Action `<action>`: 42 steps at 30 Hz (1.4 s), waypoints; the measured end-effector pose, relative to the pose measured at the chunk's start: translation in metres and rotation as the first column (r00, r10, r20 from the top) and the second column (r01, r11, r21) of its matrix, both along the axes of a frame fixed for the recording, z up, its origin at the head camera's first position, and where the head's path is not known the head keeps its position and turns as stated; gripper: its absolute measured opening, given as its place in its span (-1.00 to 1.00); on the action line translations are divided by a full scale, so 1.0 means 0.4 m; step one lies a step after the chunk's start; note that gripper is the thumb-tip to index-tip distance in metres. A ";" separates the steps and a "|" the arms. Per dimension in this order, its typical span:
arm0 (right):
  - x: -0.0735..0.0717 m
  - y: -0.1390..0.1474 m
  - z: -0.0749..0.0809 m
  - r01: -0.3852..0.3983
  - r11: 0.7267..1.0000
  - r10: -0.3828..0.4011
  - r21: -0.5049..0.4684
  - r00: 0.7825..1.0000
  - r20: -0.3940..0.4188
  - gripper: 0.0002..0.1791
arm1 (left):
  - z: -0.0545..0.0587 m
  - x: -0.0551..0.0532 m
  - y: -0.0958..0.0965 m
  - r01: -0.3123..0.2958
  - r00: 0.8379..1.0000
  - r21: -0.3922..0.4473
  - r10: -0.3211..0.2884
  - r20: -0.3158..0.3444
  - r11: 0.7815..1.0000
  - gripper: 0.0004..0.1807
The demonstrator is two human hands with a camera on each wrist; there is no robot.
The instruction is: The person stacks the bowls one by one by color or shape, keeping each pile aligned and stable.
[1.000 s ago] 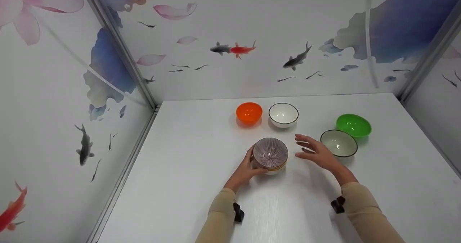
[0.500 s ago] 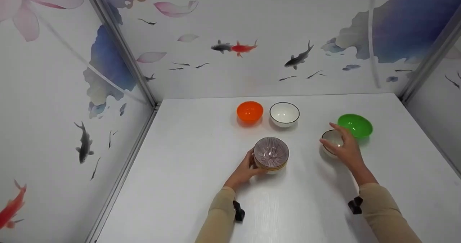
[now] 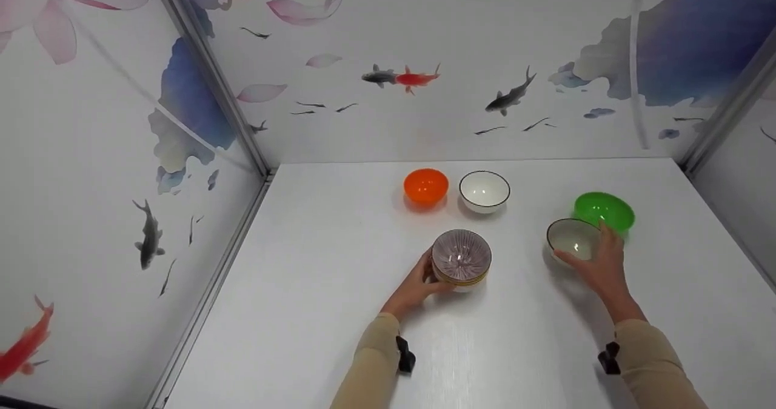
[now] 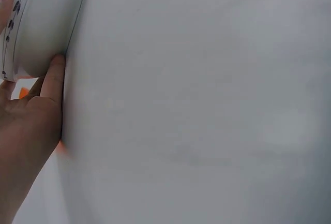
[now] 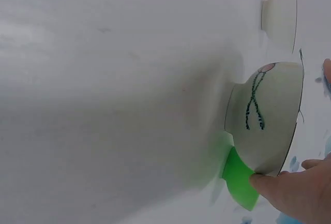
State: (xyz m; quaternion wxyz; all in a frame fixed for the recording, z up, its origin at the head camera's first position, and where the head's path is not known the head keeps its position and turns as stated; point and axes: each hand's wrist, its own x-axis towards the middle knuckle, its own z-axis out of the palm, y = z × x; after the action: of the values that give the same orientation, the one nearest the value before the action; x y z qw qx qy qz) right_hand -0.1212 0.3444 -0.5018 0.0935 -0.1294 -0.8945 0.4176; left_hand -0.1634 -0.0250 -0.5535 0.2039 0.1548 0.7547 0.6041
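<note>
My left hand [image 3: 417,286] grips a small stack of bowls [image 3: 462,257] from its left side, thumb in front and fingers behind. The top bowl has purple stripes inside, and yellowish rims show beneath it. In the left wrist view, a fingertip reaches under the side of the white lowest bowl [image 4: 49,27]. To the right, my right hand [image 3: 601,272] holds a cream bowl [image 3: 570,237] with a dark rim, thumb at its near side and fingers at its right edge. The right wrist view shows the thumb [image 5: 274,185] against the bowl's side, which bears a green painted stem.
A green bowl [image 3: 606,209] stands right behind the cream bowl, partly overlapped by it. At the back, an orange bowl [image 3: 425,186] and a white dark-rimmed bowl [image 3: 484,191] stand side by side. Painted wall panels [image 3: 339,136] enclose the white table [image 3: 315,245].
My right hand has moved right from beside the bowl stack, over the cream bowl, and now has thumb and fingers at its rim. My left hand stays on the stack.
</note>
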 end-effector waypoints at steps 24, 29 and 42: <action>-0.007 -0.014 -0.005 -0.003 0.997 -0.004 0.078 0.997 0.083 0.33 | -0.021 0.004 0.004 -0.022 0.997 0.179 0.035 -0.070 0.984 -0.04; -0.006 -0.019 -0.007 0.016 0.996 -0.024 0.093 0.997 0.078 0.33 | -0.029 0.006 0.001 -0.034 0.997 0.224 0.047 -0.056 0.974 -0.05; -0.002 -0.044 -0.020 0.079 0.996 -0.080 0.031 0.996 0.040 0.28 | -0.029 0.008 0.004 -0.049 0.997 0.228 0.063 -0.055 0.972 -0.10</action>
State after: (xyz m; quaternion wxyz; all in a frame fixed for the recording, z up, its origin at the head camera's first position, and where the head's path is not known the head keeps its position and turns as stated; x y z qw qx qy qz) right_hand -0.1218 0.3269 -0.5099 0.0937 -0.1719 -0.8965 0.3975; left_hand -0.1600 -0.0232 -0.5650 0.1444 0.1745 0.6910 0.6865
